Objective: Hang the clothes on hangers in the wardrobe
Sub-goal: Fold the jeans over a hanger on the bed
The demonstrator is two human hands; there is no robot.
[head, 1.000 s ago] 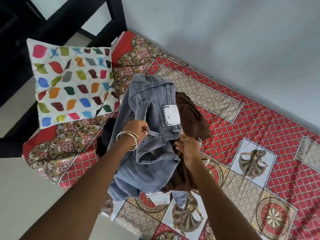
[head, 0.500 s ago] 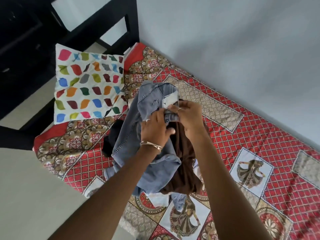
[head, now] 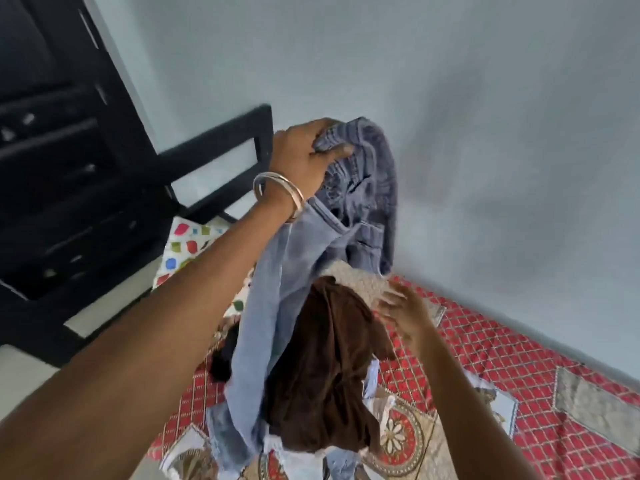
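My left hand [head: 306, 152], with bangles at the wrist, grips the waistband of grey-blue jeans [head: 363, 202] and holds them high in front of the wall. The legs of the jeans hang down to the bed. A brown garment [head: 322, 368] lies crumpled on the bed under the jeans, with a black garment [head: 221, 358] beside it at the left. My right hand [head: 401, 310] hovers blurred over the bed just right of the brown garment, fingers spread, holding nothing.
The bed has a red and gold patterned sheet [head: 519, 375]. A white pillow with coloured spots [head: 187, 247] lies at the head, against a black bed frame [head: 221, 157]. Dark furniture [head: 52, 168] stands at the left. A pale wall [head: 450, 133] runs behind the bed.
My left hand has lifted the jeans up off the pile by the waistband. My right hand let go of the jeans and dropped toward the bed. The view tilted upward.
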